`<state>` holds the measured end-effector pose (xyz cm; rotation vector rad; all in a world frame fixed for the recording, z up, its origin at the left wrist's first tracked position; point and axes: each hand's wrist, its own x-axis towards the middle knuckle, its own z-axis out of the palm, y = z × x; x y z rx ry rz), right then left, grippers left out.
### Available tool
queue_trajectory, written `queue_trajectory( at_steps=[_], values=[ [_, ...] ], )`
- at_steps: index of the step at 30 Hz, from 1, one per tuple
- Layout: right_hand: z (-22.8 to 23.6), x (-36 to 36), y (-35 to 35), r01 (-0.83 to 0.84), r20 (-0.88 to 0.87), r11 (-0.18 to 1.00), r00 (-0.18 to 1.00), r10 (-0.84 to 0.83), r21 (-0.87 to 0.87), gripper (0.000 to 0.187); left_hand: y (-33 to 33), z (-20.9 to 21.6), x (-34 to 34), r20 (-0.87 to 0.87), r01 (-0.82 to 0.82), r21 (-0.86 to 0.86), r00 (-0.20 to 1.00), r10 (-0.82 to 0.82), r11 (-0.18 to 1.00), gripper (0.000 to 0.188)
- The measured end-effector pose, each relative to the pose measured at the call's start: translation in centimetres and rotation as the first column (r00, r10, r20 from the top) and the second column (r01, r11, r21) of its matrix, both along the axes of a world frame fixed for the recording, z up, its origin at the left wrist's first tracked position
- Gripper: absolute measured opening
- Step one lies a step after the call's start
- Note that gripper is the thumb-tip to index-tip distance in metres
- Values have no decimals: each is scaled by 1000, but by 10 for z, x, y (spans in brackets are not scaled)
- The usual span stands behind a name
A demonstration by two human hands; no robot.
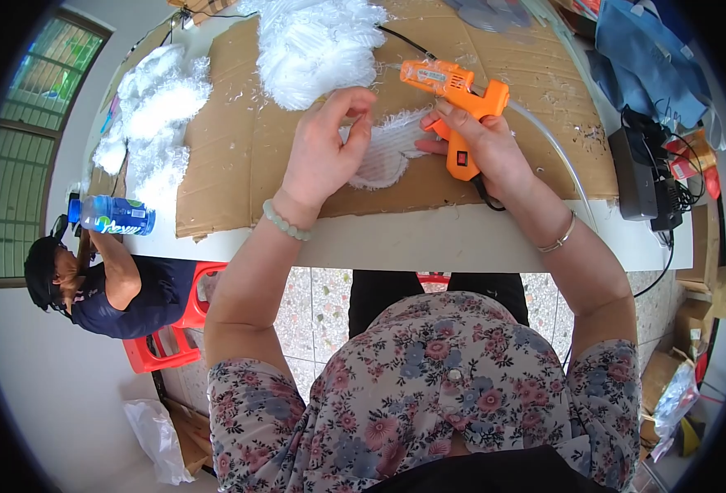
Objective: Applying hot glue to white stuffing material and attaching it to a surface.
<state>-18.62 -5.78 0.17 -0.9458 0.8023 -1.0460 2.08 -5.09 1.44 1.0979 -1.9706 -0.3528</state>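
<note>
Gripping orange glue gun (pixel 460 103): right hand (pixel 482 144), fingers wrapped round handle, nozzle pointing left over cardboard sheet (pixel 240 148). Left hand (pixel 323 152): thumb + fingers pinched on white feathery piece (pixel 383 152), which lies flat on cardboard btwn both hands, just below gun. Misc: white fluff pile (pixel 318 45) at far edge; more fluff (pixel 153 111) at left; plastic bottle (pixel 112 215) lying on white table (pixel 429 242), near left corner.
</note>
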Motion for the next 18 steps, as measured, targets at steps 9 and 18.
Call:
queue_trajectory(
  at_steps=[9,18],
  values=[
    [-2,0,-1,7,57,1000,998,-6,-17,26,-5,-10,-11,228,112,-29,968,-103,993,33],
    [11,-11,-6,95,120,994,989,-88,-57,24,7,-4,-16,538,194,-269,842,-20,943,32]
  ],
)
